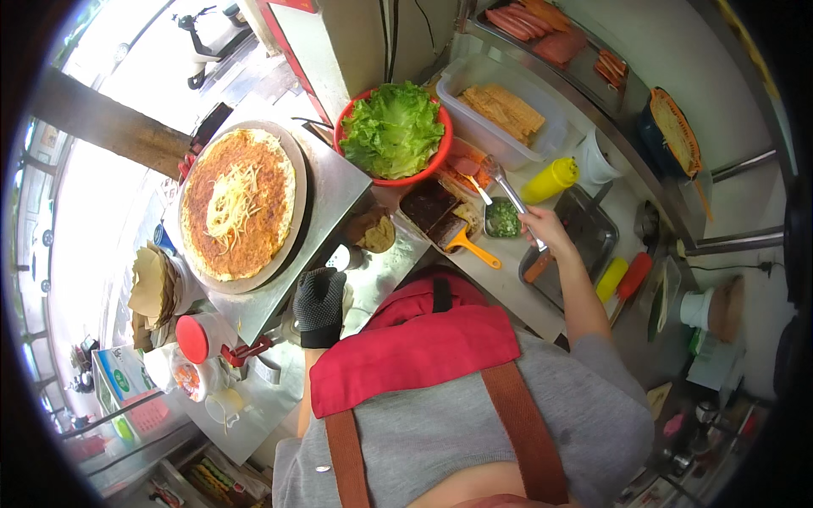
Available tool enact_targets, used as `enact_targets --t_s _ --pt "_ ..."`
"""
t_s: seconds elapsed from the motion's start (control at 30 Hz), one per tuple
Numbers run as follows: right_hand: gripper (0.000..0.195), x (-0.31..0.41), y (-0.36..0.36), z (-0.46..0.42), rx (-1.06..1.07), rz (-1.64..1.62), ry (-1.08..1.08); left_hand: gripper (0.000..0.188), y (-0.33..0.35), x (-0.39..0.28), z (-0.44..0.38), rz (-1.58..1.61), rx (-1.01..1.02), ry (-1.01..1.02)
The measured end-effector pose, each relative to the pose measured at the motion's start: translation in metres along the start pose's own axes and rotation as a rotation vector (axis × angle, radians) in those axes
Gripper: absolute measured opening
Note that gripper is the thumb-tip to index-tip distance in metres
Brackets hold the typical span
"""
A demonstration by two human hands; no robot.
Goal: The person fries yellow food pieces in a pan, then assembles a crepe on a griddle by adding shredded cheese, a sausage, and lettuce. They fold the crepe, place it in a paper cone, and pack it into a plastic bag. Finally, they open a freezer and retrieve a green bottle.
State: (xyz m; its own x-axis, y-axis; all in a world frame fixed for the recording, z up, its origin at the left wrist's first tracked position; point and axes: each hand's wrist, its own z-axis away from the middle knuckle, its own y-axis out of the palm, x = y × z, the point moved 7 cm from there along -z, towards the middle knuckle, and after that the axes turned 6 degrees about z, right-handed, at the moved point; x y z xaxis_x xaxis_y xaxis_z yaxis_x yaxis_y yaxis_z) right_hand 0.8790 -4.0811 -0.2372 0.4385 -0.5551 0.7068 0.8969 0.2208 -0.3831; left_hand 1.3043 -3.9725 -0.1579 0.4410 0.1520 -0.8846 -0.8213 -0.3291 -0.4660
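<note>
My right hand (545, 230) grips metal tongs (508, 187), whose tips lie at the rim of a tub of orange-red food (469, 162). Beside the tongs is a small metal dish of chopped green onion (503, 218). My left hand (319, 301), in a black dotted glove, is closed near a shaker with a white lid (338, 256); whether it holds anything is hidden. On the round griddle (303, 190) at left lies a large crepe (267, 165) spread with reddish sauce, with pale shreds (230, 203) heaped on its middle.
A red bowl of lettuce (394, 130), a plastic box of fried sheets (502, 111), a yellow squeeze bottle (551, 180) and a sauce container with an orange-handled brush (473, 247) stand ahead. Paper bags (150, 286) and a red-lidded jar (195, 338) are at left. A metal tray (606, 222) is at right.
</note>
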Motion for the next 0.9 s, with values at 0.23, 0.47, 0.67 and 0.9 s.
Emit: enact_targets --t_s 0.23,0.47,0.67,0.9 --pt "0.024 -0.016 0.011 -0.02 0.097 -0.088 0.025 0.02 0.01 -0.006 -0.002 -0.021 0.018 0.017" --pt "0.029 -0.022 0.017 -0.025 0.108 -0.124 0.004 0.019 0.009 -0.003 0.001 -0.064 0.019 0.001" --pt "0.04 0.011 0.015 0.005 0.129 -0.136 -0.056 0.018 0.008 0.004 0.003 0.01 0.009 -0.04" --pt "0.042 0.079 -0.017 0.067 0.078 -0.304 -0.275 0.021 0.018 -0.009 -0.006 -0.092 0.064 -0.007"
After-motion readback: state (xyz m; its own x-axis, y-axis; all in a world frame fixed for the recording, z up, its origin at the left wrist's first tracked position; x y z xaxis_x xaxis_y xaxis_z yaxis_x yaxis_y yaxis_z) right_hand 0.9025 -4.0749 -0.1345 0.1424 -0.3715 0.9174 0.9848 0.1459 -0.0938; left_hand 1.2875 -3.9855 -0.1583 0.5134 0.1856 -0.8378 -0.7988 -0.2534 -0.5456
